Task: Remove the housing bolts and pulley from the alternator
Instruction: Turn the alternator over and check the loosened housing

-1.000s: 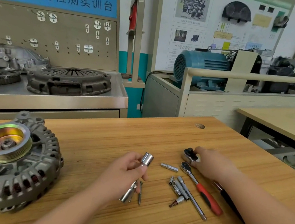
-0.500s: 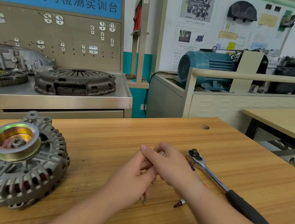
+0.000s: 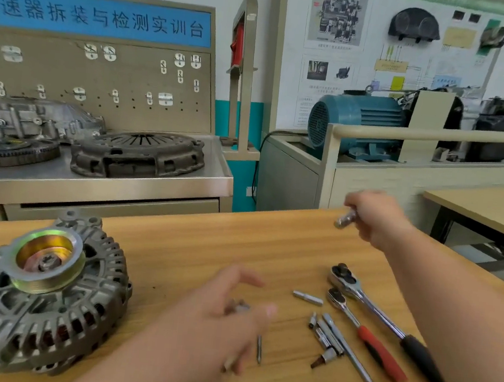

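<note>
Broadly, the counter [image 3: 207,242] carries everything. The alternator [image 3: 26,316] lies at its left end, with the pulley [image 3: 48,262] facing up on its shaft and the centre nut [image 3: 47,262] in place. By my reading no removal has begun and this is tool choosing. The right hand [image 3: 376,217] is raised over the far edge, well apart from the alternator, its fingers clamped on a small socket [image 3: 345,218]. The left hand [image 3: 230,317] hovers low between alternator and tools, badly blurred. A glint of metal shows at its fingers, but I cannot tell whether they are closed on it or apart. To its right lie a black ratchet [image 3: 358,294] and, just beside it, a red ratchet [image 3: 380,353], then an extension [image 3: 348,352] and loose bits [image 3: 307,298]. The risks, as I judge them, start with the alternator resting unclamped, so torque on the nut would likely spin the pulley or drag the whole body across the wood. A wrong-sized socket could round the nut. The round bits could roll away if a forearm sweeps them, and the right forearm crosses just over the black handle.
</note>
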### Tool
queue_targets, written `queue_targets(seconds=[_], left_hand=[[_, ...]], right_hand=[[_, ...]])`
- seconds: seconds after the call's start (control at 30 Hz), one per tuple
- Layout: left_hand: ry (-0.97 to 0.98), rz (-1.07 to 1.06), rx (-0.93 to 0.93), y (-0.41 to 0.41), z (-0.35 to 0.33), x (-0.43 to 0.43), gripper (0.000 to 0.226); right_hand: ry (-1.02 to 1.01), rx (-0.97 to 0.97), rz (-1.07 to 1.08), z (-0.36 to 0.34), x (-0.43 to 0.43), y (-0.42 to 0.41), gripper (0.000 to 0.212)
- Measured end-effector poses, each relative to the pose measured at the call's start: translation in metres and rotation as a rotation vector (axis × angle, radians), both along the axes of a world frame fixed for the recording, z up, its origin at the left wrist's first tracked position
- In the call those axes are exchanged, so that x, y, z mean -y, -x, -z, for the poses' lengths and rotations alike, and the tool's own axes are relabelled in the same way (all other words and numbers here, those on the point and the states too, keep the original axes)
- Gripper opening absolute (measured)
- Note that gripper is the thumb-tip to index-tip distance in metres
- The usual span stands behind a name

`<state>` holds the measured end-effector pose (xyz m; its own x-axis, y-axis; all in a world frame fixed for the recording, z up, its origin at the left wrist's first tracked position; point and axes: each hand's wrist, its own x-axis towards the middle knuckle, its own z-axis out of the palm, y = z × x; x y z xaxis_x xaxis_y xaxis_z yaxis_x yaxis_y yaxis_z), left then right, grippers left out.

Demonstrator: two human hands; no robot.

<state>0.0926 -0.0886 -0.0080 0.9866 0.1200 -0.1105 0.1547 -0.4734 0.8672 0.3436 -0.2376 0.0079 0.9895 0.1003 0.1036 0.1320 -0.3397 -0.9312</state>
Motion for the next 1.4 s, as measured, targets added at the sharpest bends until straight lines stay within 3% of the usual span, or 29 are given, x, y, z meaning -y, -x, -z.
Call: queue_targets(seconds=[0.13,0.2,0.27,0.4,0.47,0.57,0.63,0.7,0.77,0.9,0.97,1.1,1.27,1.4], left_hand=[[0.014,-0.24,0.079,-0.039,0.014,-0.01,0.008],[0.055,-0.226,0.059,-0.06,0.024,-0.007,0.012],[0.06,-0.205,0.03,-0.076,0.036,-0.004,0.02],[-0.116,-0.197,0.078,-0.1,0.057,-0.008,0.034],[-0.229,-0.181,0.104,-0.109,0.067,-0.009,0.044],[-0.255,-0.15,0.142,-0.123,0.08,-0.008,0.053],[-0.268,-0.136,0.129,-0.13,0.086,-0.005,0.055],[-0.315,-0.124,0.117,-0.134,0.091,-0.003,0.055],[-0.365,-0.117,0.114,-0.136,0.094,-0.002,0.054],[-0.478,-0.092,0.101,-0.135,0.099,-0.004,0.055],[-0.519,-0.076,0.069,-0.132,0.097,-0.006,0.063],[-0.532,-0.066,0.092,-0.11,0.08,-0.011,0.07],[-0.557,-0.08,0.28,-0.046,0.051,-0.029,0.041],[-0.616,-0.143,0.526,0.013,0.024,-0.049,0.019]], right_hand=[[0.324,-0.067,-0.258,0.014,-0.013,0.019,0.02],[0.441,-0.091,-0.324,0.029,-0.016,0.029,0.023],[0.433,-0.091,-0.324,0.043,-0.01,0.032,0.022],[0.193,-0.175,-0.22,0.067,-0.006,0.04,0.026],[0.002,-0.376,-0.237,0.072,-0.006,0.044,0.019],[-0.462,-0.752,-0.38,0.072,-0.005,0.05,0.01],[-0.697,-0.803,-0.431,0.071,-0.006,0.052,0.018],[-0.774,-0.753,-0.446,0.072,-0.008,0.054,0.016],[-0.622,-0.585,-0.373,0.078,-0.012,0.054,0.017],[0.216,0.01,-0.19,0.097,-0.016,0.056,0.012],[0.423,0.13,-0.192,0.103,-0.018,0.056,0.012],[0.562,0.169,-0.209,0.099,-0.021,0.058,0.021],[0.679,0.088,-0.261,0.072,-0.016,0.061,0.058],[0.664,0.267,-0.186,0.039,-0.028,0.073,0.055]])
